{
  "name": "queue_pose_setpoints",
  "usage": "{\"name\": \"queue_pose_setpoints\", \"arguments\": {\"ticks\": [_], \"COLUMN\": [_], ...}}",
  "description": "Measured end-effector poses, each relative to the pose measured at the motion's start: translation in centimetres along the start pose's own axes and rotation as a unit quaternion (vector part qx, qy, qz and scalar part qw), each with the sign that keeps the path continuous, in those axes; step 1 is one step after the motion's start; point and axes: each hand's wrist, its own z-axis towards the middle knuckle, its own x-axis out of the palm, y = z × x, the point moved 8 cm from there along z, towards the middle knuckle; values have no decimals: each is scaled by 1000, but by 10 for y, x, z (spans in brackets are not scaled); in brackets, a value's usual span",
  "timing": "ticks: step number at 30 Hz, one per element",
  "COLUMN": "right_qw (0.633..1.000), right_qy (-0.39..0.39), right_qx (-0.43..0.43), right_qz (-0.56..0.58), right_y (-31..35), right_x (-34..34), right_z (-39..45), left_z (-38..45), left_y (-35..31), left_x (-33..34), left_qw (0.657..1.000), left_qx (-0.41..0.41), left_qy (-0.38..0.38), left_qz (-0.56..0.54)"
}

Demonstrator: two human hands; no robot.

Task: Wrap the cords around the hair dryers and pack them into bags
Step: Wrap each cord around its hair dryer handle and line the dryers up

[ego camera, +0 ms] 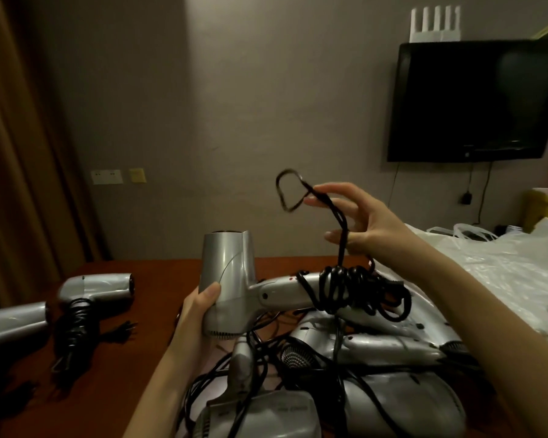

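Head view: silver hair dryer (227, 279), black cord (355, 289) coiled round handle.

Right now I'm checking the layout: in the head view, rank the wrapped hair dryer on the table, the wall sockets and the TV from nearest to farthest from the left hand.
1. Wrapped hair dryer, on the table, to the left of the left hand.
2. Wall sockets, up on the back wall.
3. TV, far right, wall-mounted.

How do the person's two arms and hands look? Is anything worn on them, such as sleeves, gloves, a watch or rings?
Both forearms are bare as far as the view shows: no sleeves are visible. The left hand and the right hand wear no gloves. No watch, bracelet or ring can be seen, though the picture is dim.
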Motion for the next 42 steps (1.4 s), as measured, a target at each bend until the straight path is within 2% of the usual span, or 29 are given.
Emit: {"name": "queue_pose_setpoints", "arguments": {"ticks": [2,6,8,12,17,20,25,27,29,31,34,37,42], "right_qw": [1000,985,985,992,981,964,938,928,937,962,990,987,965], "right_qy": [16,90,84,46,-21,-17,-42,-5,48,83,62,41,147], "right_qx": [18,123,137,61,-9,-67,-106,-112,-79,-29,29,46,169], "right_qz": [13,78,65,-100,-193,-258,-329,-355,-338,-258,-126,-147,-134], "right_y": [-4,-24,-27,-20,-14,-5,-3,-2,-8,-15,-20,-18,-35], "right_x": [-2,0,-1,-2,12,23,23,27,29,29,28,29,59], "right_z": [0,-5,-6,-2,5,-1,-2,1,0,-5,-12,-16,-20], "left_z": [1,0,-1,-2,-3,-3,-2,-2,-3,-5,-8,-11,-12], "left_y": [1,-2,-1,-1,3,3,9,8,7,6,6,8,9], "left_x": [-3,-11,-13,-8,-8,-14,-25,-29,-33,-38,-48,-60,-59], "left_qw": [1000,997,994,990,991,987,983,980,977,973,963,950,949], "left_qx": [6,30,42,59,55,66,74,80,88,88,89,83,80], "left_qy": [-4,-35,-55,-54,-52,-83,-133,-154,-173,-197,-250,-300,-302], "left_qz": [8,60,88,118,111,121,105,96,93,84,48,-12,-48]}}
